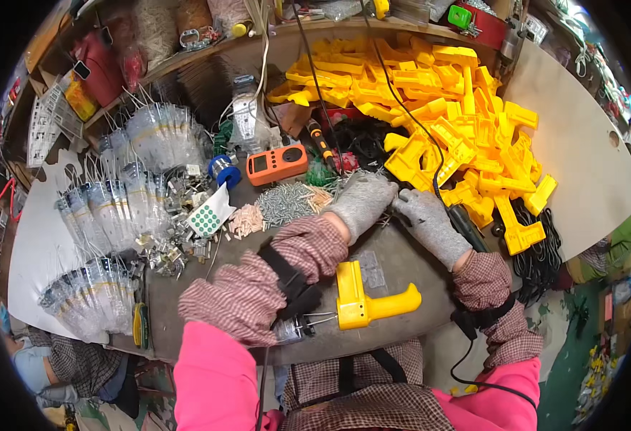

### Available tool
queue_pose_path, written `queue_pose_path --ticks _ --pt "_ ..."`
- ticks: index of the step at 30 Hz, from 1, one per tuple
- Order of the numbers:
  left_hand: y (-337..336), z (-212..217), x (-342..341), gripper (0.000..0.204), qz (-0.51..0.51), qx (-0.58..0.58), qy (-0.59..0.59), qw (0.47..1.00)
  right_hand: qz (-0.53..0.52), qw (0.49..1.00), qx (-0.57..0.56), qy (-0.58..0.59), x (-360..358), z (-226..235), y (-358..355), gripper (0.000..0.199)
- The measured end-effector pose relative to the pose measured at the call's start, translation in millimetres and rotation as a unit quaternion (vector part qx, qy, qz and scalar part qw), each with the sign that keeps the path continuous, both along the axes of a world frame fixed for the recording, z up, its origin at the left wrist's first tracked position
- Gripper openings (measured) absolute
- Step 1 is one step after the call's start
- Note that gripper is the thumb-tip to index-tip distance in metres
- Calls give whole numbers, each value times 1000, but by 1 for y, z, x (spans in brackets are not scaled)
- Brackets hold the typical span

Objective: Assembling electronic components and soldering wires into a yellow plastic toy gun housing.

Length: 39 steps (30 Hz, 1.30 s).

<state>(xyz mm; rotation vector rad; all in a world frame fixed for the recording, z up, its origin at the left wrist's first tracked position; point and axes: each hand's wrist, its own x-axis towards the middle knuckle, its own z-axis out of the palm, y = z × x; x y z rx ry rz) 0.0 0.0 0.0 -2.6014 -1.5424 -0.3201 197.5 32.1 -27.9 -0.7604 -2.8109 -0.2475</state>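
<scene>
A yellow plastic pistol-shaped housing (360, 305) is laid on the grey bench (434, 276), apparently part-assembled, thin wires (321, 318) at its left edge; many heaped yellow shells (448, 108) are left. The grey-gloved left hand (364, 205) and right hand (427, 224) are half-curled; contents cannot be told.

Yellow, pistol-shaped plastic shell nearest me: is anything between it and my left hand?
Only a flat, clear, plastic-looking patch on the grey tabletop lies between your grey-gloved left hand and the yellow shell; nothing visible stands upright.
</scene>
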Motion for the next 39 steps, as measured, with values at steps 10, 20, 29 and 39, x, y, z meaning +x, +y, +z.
queue_pose_path --ticks 10,20,29,39 --pt "11 -15 14 24 -45 64 63 995 -140 962 -110 209 62 -2 -71 17" --pt "-50 20 0 42 57 -222 -253 940 -9 922 -262 287 43 11 -164 23" --pt "-118 0 18 32 -45 -330 -141 932 58 937 -275 205 34 -24 -177 31" --pt "-111 -14 1 38 -38 -343 -179 921 66 928 -290 223 28 -19 -175 35"
